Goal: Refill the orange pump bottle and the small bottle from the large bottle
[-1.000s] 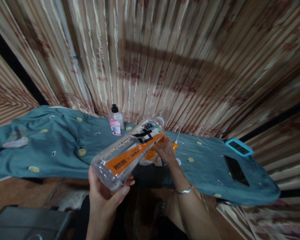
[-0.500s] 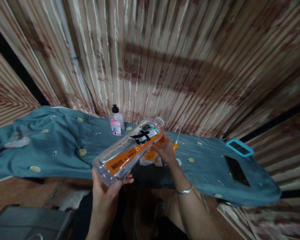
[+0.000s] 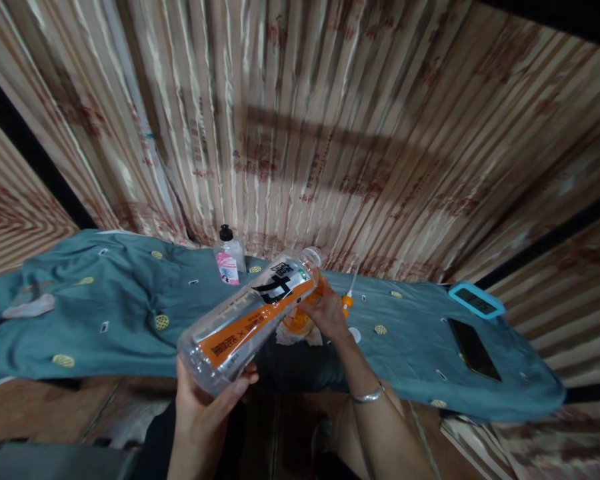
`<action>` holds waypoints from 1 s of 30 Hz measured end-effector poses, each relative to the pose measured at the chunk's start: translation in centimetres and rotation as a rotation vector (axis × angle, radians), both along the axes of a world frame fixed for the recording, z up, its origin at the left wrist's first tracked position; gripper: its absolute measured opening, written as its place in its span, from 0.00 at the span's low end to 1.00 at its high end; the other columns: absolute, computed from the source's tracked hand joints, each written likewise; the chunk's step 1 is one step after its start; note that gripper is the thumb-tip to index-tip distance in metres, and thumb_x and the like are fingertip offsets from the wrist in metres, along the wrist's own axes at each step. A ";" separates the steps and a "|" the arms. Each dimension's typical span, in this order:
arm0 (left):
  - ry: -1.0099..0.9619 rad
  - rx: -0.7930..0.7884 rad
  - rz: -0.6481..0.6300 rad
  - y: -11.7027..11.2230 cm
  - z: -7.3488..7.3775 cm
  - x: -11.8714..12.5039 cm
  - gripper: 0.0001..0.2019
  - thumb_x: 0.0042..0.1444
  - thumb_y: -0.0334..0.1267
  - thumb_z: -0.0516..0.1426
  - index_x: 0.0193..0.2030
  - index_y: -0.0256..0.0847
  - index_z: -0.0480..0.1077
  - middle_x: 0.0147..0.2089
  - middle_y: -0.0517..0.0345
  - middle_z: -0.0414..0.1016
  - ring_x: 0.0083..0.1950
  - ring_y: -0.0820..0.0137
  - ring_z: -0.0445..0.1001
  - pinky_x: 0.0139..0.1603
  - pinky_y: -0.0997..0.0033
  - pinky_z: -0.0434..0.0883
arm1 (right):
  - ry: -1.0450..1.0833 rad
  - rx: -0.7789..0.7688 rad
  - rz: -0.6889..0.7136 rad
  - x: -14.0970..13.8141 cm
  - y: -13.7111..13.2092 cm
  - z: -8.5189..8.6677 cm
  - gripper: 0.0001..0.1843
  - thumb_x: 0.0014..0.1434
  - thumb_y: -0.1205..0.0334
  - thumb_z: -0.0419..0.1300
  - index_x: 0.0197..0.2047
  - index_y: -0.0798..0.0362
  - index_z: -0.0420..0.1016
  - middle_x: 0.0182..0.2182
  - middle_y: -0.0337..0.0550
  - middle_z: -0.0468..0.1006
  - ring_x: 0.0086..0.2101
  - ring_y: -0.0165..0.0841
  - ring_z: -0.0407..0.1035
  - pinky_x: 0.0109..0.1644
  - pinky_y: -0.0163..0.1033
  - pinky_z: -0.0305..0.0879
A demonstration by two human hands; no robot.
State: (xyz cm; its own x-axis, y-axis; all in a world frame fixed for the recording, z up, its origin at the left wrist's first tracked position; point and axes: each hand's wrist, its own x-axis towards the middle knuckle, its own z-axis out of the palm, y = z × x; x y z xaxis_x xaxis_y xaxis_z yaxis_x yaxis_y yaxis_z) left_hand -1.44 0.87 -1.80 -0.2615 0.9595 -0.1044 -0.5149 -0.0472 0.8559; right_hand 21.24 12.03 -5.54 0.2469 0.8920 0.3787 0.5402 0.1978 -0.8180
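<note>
My left hand (image 3: 207, 403) is wrapped round the base of a large clear plastic bottle (image 3: 253, 317) with an orange and silver label. The bottle lies slanted, its uncapped neck pointing away and to the right. Behind it, my right hand (image 3: 325, 310) is closed on an orange see-through bottle (image 3: 297, 323), largely hidden by the clear one. Under the orange bottle lies a crumpled white tissue (image 3: 305, 335). An orange spray head (image 3: 347, 304) with a thin white tube rests just right of my right hand. Whether the two bottles touch, I cannot tell.
A clear bottle with a black cap and pink label (image 3: 227, 260) stands at the back of the teal cloth-covered board (image 3: 405, 360). To the right lie a blue-framed digital timer (image 3: 477, 300) and a black phone (image 3: 474, 349). A white disc (image 3: 355, 335) sits near my right wrist.
The view has tipped slightly upward, so the things appear lower. Both hands keep their holds, and the large bottle has shifted slightly left and down in the picture.
</note>
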 end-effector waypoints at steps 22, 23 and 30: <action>-0.128 -0.011 0.039 0.0 0.2 0.2 0.34 0.41 0.40 0.79 0.55 0.43 0.74 0.39 0.59 0.84 0.32 0.67 0.84 0.33 0.73 0.83 | 0.008 -0.005 0.015 0.1 -0.1 -0.1 0.36 0.51 0.40 0.70 0.58 0.50 0.78 0.49 0.50 0.84 0.49 0.48 0.80 0.56 0.53 0.77; -0.125 -0.010 0.042 0.0 0.2 0.2 0.34 0.41 0.40 0.79 0.55 0.43 0.74 0.39 0.59 0.84 0.32 0.67 0.84 0.34 0.73 0.83 | 0.007 -0.006 0.014 0.1 0.0 -0.1 0.35 0.51 0.40 0.71 0.58 0.49 0.78 0.49 0.49 0.84 0.49 0.48 0.80 0.56 0.53 0.77; -0.092 0.005 0.025 0.1 -0.1 -0.2 0.34 0.43 0.41 0.78 0.56 0.43 0.74 0.38 0.58 0.83 0.33 0.66 0.84 0.34 0.71 0.84 | 0.006 -0.021 -0.016 0.1 0.0 -0.3 0.35 0.50 0.41 0.72 0.56 0.50 0.78 0.49 0.50 0.84 0.49 0.50 0.80 0.56 0.56 0.77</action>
State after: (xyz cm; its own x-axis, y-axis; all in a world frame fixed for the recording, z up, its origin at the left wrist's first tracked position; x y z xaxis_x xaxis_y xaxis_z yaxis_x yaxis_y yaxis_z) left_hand -1.64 0.95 -1.87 -0.2751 0.9534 -0.1241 -0.5903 -0.0656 0.8045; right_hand 21.34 12.03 -5.81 0.2636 0.8956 0.3583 0.5380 0.1718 -0.8253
